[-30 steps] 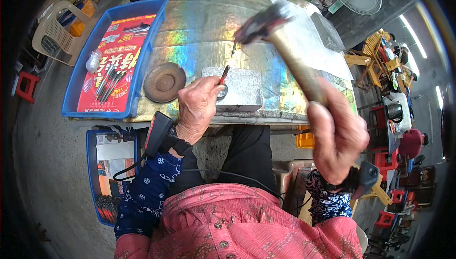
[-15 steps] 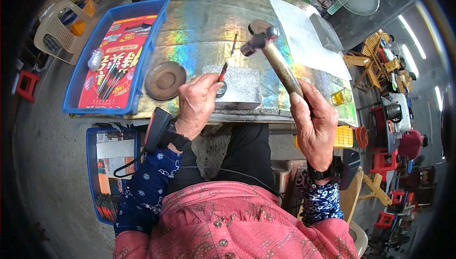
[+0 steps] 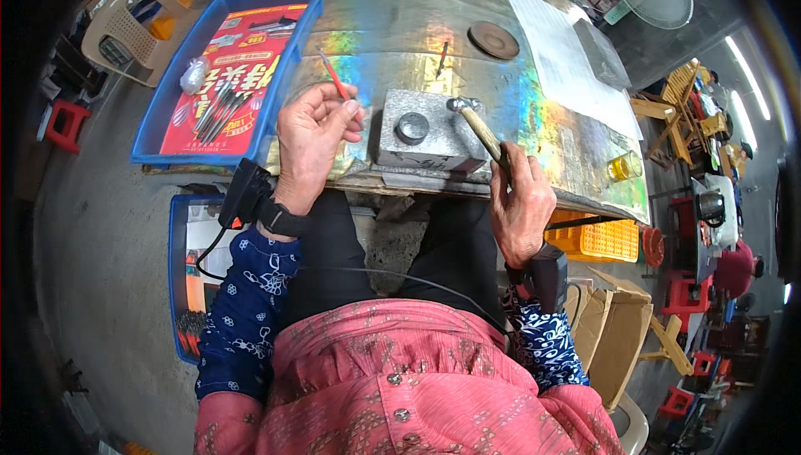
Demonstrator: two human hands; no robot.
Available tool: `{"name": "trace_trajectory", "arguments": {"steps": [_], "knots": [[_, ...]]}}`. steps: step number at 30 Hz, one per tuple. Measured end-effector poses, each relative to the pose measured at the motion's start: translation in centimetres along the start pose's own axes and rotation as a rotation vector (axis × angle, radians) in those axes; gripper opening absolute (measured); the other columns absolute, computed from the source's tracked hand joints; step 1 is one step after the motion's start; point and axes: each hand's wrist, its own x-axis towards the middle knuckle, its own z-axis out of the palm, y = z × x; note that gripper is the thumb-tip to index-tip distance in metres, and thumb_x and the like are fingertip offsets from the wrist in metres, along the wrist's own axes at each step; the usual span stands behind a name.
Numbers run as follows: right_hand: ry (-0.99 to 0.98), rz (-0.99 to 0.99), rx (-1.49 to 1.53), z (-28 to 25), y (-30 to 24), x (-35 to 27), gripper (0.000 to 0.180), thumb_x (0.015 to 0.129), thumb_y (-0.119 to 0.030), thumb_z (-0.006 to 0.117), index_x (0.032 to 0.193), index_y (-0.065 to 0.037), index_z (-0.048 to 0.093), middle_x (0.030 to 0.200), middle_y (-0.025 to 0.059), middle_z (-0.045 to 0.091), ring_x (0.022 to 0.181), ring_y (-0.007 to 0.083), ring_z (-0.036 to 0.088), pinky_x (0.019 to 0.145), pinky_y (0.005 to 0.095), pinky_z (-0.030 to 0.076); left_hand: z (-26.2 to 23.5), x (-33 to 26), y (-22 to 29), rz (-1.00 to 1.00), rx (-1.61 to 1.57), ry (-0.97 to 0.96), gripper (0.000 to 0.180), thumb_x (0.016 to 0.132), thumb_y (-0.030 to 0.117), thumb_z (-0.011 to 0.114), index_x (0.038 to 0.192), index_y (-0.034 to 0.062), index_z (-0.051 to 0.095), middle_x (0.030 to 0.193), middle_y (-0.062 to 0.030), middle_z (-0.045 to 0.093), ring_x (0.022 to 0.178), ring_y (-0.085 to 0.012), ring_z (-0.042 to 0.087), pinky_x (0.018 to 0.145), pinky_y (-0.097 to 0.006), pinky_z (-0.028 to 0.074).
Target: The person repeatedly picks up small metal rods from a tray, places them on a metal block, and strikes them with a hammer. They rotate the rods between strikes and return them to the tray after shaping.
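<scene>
My left hand, closed in a pinch, holds a slim red tool with a narrow greyish tip, raised left of the grey block. My right hand is wrapped round the wooden handle of a hammer. The hammer's head is over the block's far right part; whether it touches I cannot tell. A small dark round disc sits on top of the block. Beyond the block a thin dark tool and a brown round dish lie on the table.
A blue tray on the left holds several slim tools and a clear wrapped lump. White sheets and a yellow glass are on the right. Below the table are a lower blue box, a yellow crate and a cardboard box.
My left hand has moved left with the red tool, away from the disc. The raised hammer has come down over the block. The left brown dish is out of sight; my left hand covers that area.
</scene>
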Motion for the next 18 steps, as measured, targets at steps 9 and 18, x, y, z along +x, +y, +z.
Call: {"name": "trace_trajectory", "arguments": {"steps": [9, 18], "knots": [[-0.015, 0.024, -0.035, 3.0, 0.1, -1.5, 0.045, 0.082, -0.004, 0.063, 0.125, -0.008, 0.052, 0.096, 0.0171, 0.052, 0.081, 0.0371, 0.058, 0.066, 0.0458, 0.048, -5.2, -0.5, -1.0, 0.398, 1.190, 0.037, 0.017, 0.080, 0.009, 0.067, 0.095, 0.0020, 0.066, 0.085, -0.0160, 0.066, 0.076, -0.0367, 0.063, 0.065, -0.042, 0.050], [-0.159, 0.059, 0.064, 2.8, 0.1, -1.6, 0.050, 0.084, -0.007, 0.063, 0.131, -0.009, 0.046, 0.102, 0.0183, 0.051, 0.085, 0.0402, 0.058, 0.068, 0.0472, 0.049, -4.1, 2.0, -3.8, 0.433, 1.567, -0.046, 0.012, 0.083, 0.010, 0.055, 0.080, 0.0024, 0.063, 0.079, -0.0173, 0.062, 0.072, -0.0356, 0.065, 0.060, -0.045, 0.050]]}}
